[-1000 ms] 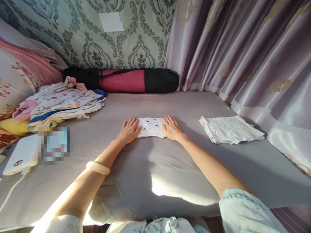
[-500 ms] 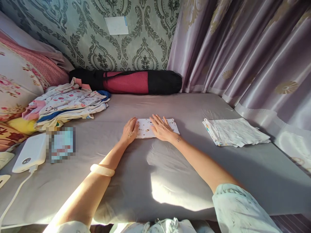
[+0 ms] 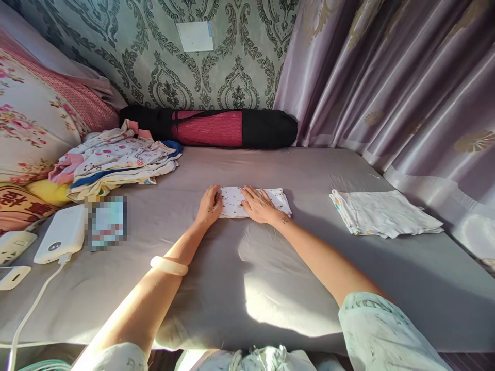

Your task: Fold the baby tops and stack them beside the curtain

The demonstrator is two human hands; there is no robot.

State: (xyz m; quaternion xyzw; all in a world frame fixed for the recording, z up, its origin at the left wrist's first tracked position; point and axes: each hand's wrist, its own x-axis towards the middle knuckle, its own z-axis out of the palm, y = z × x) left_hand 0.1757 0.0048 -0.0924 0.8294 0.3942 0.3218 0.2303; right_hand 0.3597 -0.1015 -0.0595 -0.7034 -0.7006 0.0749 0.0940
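A small folded white garment with a scattered print lies on the grey bed sheet in front of me. My left hand is at its left end, fingers together and curled around the edge, with the thumb side against the fabric. Flat on the garment's middle rests my right hand, its fingers stretched out and slightly spread. The right end of the garment shows beyond that hand. What lies beneath both palms is hidden.
A folded pale cloth stack lies to the right. On the left are piled printed clothes, a white power bank with a cable, and a blurred packet. A black-and-red rolled bag lies along the wall; curtains hang right.
The view has shifted slightly, so most things appear further right. My left hand's fingers look more curled at the garment's edge; my right hand stays flat on it.
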